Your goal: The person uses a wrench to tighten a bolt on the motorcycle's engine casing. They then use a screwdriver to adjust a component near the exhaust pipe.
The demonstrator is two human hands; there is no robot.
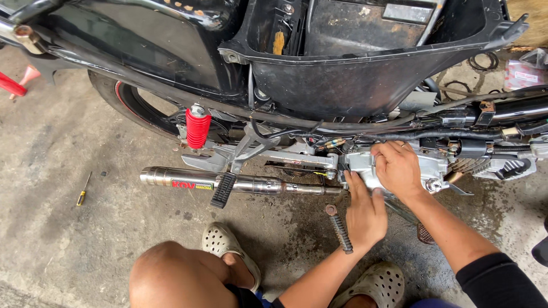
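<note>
At centre right of the frame, the silver engine side cover [399, 165] of the black motorcycle [319, 74] is being worked on, low beside the chrome exhaust pipe [228, 182]. The right hand [399, 168] is laid flat over the cover, its grip open and pressing; the left hand [365, 211] is set against the cover's lower left edge, fingers spread, nothing clasped. The step is judged to be seating or freeing the cover; even pressure on both edges would be called for next.
</note>
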